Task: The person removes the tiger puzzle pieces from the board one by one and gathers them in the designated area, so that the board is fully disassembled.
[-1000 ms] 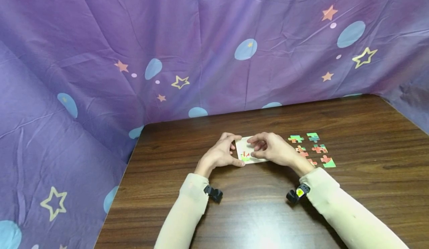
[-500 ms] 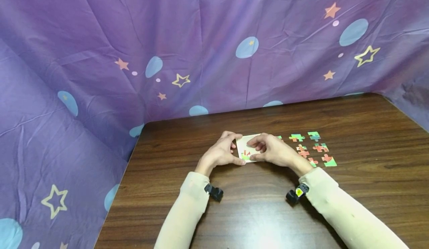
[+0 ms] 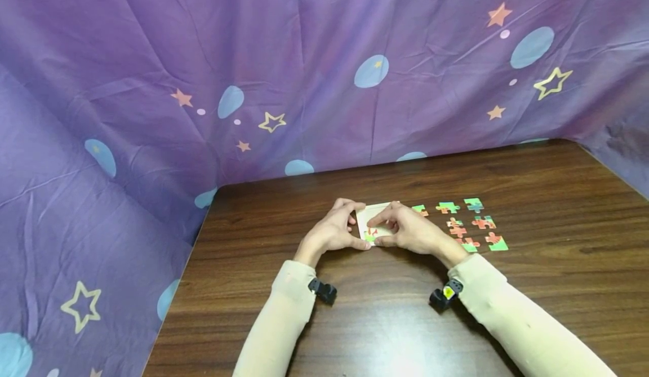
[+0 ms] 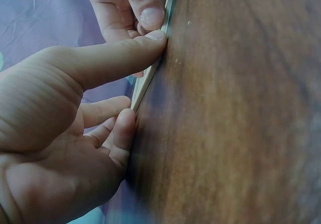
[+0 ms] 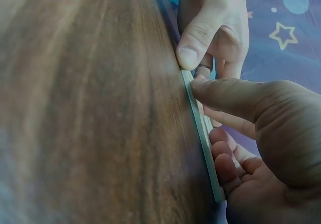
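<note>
A small white-rimmed puzzle board (image 3: 377, 208) lies flat on the table in the head view. My left hand (image 3: 332, 229) grips its left side, with thumb and index finger at the two left corners. In the board's near-left corner sits a red and green jigsaw piece (image 3: 370, 235). My right hand (image 3: 412, 229) reaches over the board from the right. Its thumb and fingertips pinch around that piece; the exact contact is partly hidden. In the right wrist view the right thumb (image 5: 235, 94) lies at the board's near edge. The right hand covers the board's right part.
Several loose jigsaw pieces (image 3: 458, 229) lie spread on the wooden table (image 3: 375, 298) right of the board. One green piece (image 3: 420, 210) shows just behind the right hand. A purple curtain (image 3: 324, 72) with stars and ovals hangs along the table's back and left.
My right hand has shifted slightly left across the board, its fingertips now around the corner piece. A loose green piece has come into view behind it. The left hand keeps its place.
</note>
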